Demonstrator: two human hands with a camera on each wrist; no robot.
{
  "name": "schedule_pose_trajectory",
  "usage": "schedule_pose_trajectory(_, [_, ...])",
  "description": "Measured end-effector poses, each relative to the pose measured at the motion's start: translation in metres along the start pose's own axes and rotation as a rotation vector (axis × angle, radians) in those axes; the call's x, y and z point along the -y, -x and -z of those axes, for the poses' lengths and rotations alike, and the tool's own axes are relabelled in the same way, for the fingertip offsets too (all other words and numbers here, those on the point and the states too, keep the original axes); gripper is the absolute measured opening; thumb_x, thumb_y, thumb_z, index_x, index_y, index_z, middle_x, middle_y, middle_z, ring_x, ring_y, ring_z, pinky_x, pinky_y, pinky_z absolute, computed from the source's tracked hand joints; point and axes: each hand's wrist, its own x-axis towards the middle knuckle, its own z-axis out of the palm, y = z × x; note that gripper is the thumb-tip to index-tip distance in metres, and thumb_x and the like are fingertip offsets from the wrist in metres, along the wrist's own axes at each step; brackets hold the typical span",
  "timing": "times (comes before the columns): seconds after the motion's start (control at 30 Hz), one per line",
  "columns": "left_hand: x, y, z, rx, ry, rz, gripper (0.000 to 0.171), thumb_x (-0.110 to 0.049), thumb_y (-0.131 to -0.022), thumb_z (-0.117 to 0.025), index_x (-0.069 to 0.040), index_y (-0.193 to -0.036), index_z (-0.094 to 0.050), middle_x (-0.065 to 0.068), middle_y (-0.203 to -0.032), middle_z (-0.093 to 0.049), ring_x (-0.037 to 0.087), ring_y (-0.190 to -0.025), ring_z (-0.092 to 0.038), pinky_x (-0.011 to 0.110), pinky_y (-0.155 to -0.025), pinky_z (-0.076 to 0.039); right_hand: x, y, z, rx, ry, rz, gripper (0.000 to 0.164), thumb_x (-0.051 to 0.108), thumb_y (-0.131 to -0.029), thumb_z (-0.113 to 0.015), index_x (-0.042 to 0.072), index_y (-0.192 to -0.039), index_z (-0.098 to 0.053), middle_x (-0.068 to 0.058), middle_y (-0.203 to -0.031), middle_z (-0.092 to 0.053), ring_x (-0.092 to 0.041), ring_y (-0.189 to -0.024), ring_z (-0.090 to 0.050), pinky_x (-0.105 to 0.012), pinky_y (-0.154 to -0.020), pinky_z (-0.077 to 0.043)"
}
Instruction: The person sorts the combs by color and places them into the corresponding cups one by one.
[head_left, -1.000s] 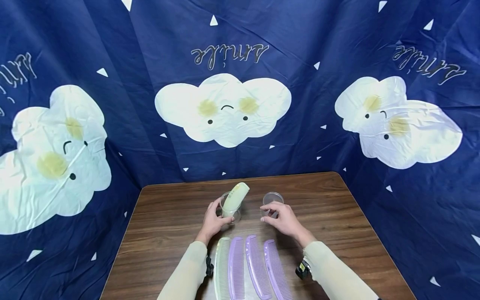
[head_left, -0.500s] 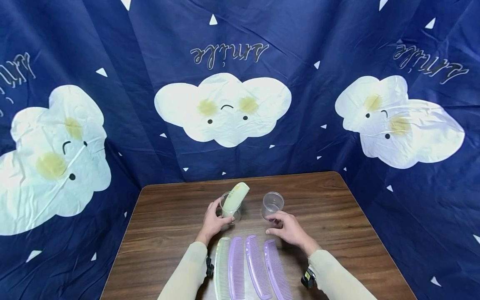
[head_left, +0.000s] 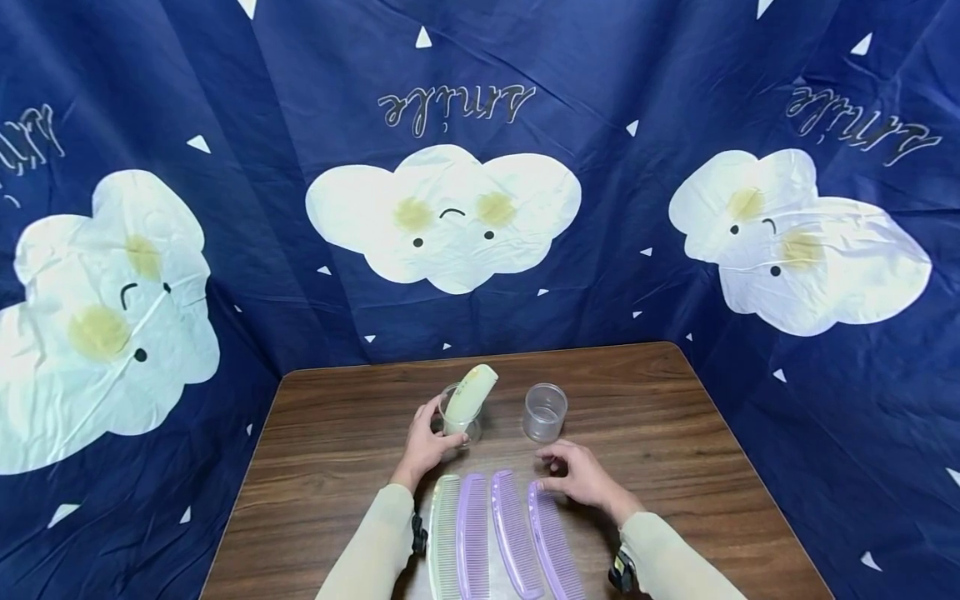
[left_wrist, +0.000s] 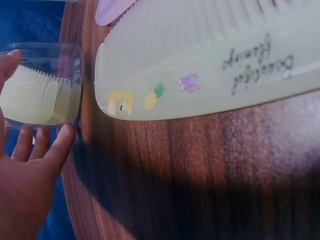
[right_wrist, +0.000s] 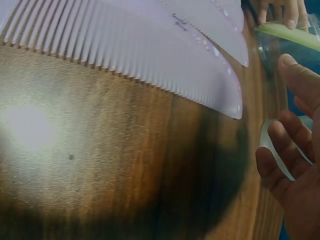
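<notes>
My left hand (head_left: 423, 442) holds a clear plastic cup (head_left: 474, 431), thumb on the near side and fingers around the far left side. A pale green comb (head_left: 472, 393) leans inside it, its upper end above the rim. In the left wrist view the fingertips lie along the wall of this cup (left_wrist: 75, 75). My right hand (head_left: 581, 473) hovers with loosely bent fingers at the top end of the rightmost purple comb (head_left: 552, 542); nothing shows between thumb and fingers in the right wrist view. A second clear cup (head_left: 545, 408) stands just beyond this hand.
Two more purple combs (head_left: 472, 533) and a pale green comb (head_left: 442, 533) lie side by side at the front of the brown wooden table (head_left: 337, 433). Blue cloth (head_left: 262, 292) with white clouds hangs around the table's back and sides.
My right hand has let go of the second cup and drawn back toward the near purple comb. The left hand has stayed on its cup.
</notes>
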Motion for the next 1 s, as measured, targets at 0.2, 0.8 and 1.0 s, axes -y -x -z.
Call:
schedule_pose_trajectory(0.2, [-0.001, 0.0, 0.002, -0.001, 0.0, 0.012, 0.093, -0.008, -0.069, -0.095, -0.013, -0.15, -0.048, 0.016, -0.136, -0.051, 0.035, -0.129, -0.054, 0.045, -0.098, -0.059, -0.004, 0.004, -0.004, 0.042, 0.027, -0.013, 0.052, 0.02, -0.077, -0.09, 0.001, -0.121, -0.071, -0.011, -0.109, -0.072, -0.026, -0.09, -0.067, -0.03, -0.081, -0.058])
schedule_pose_trajectory(0.8, [0.003, 0.003, 0.002, -0.008, -0.007, -0.02, 0.092, -0.01, -0.07, -0.095, -0.008, -0.15, -0.048, 0.019, -0.135, -0.052, 0.037, -0.125, -0.056, 0.047, -0.097, -0.06, -0.011, 0.01, -0.014, 0.13, 0.095, -0.017, 0.061, 0.027, -0.073, -0.092, 0.004, -0.124, -0.07, -0.008, -0.11, -0.067, -0.025, -0.097, -0.063, -0.029, -0.085, -0.053])
schedule_pose_trajectory(1.0, [0.003, 0.0, 0.001, -0.013, -0.006, -0.016, 0.093, -0.01, -0.069, -0.095, -0.01, -0.15, -0.049, 0.018, -0.136, -0.052, 0.036, -0.126, -0.056, 0.045, -0.097, -0.06, -0.012, 0.009, -0.016, 0.125, 0.131, -0.004, 0.062, 0.029, -0.07, -0.093, 0.005, -0.123, -0.071, -0.006, -0.105, -0.065, -0.022, -0.095, -0.061, -0.029, -0.084, -0.053])
